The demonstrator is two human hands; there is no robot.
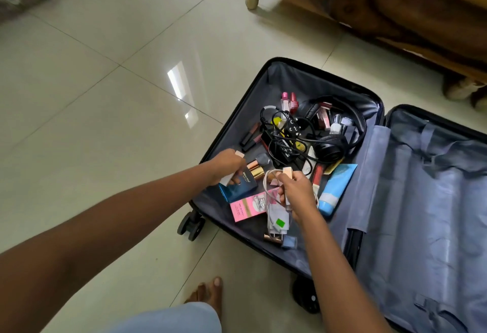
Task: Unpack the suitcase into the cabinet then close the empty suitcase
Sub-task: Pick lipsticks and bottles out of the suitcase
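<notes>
The suitcase [266, 74] lies open flat on the tiled floor [105, 95], near wooden furniture [395, 3] at the top right. Its right half shows only grey lining; its left half holds the loose things. The left hand [228, 164] reaches into the near corner of that half, fingers curled round a pale stick [239, 154], directly above a blue box [238, 188] with a gold-capped bottle [257, 169] just beside it. The right hand [295, 190] is close by, gripping a looped white cable [268, 177] together with a small pale tube whose kind I cannot tell. Under and beside it lie a pink box [247, 207] and a blue tube [336, 190]. Farther back, a tangle of black cable [284, 137] sits against black headphones [329, 148], with nail polish bottles [290, 101] behind them. A bare foot [208, 293] stands on the floor near the suitcase's wheel [191, 224].
</notes>
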